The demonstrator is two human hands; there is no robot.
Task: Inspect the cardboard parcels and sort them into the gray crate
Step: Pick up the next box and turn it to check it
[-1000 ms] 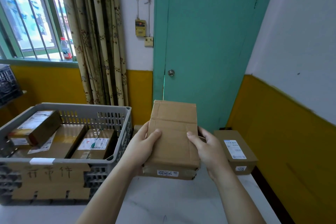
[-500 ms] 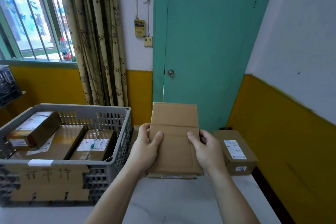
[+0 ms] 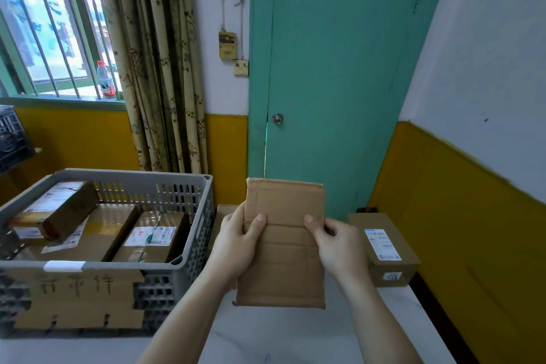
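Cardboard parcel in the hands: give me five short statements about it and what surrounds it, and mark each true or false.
1. Both hands, left and right, hold the cardboard parcel. True.
2. The gray crate has nothing in it. False: several parcels lie inside.
3. A parcel with a white label sits on the table to the right of the held one. True.
4. The green door stands wide open. False: it is closed.
5. A shipping label shows on the held parcel's facing side. False: that side is bare cardboard.
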